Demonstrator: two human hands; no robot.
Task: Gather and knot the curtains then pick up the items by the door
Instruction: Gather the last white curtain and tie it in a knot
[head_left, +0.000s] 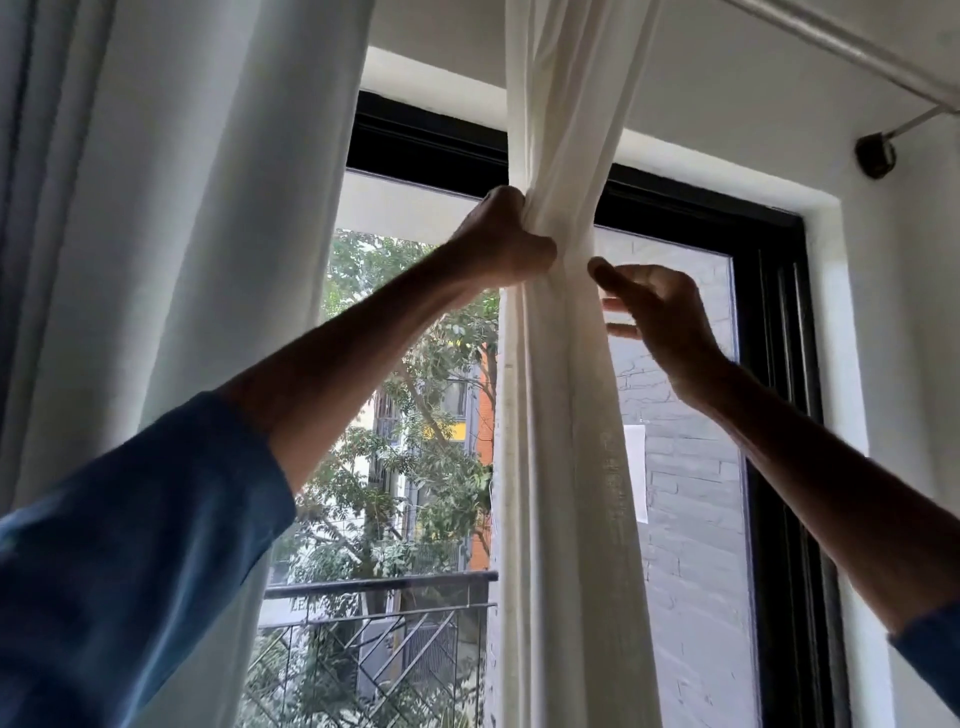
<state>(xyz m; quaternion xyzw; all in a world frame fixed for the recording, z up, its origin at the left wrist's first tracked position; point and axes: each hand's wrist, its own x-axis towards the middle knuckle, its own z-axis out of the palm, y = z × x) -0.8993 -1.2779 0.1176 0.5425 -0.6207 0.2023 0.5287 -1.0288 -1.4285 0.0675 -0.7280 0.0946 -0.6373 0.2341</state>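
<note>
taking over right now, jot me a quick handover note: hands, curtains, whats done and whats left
Left hand: raised, grips the cream sheer curtain, which is bunched into one narrow column.
Right hand: beside the bunch, just below the left hand, fingers loosely curved and holding nothing; the thumb tip is at the fabric's edge.
Heavier pale curtain: hangs loose at the left, untouched.
Done: sheer curtain gathered.
Left: no knot shows yet, so tie it; then the pale curtain; then the items by the door, which are out of view.
</note>
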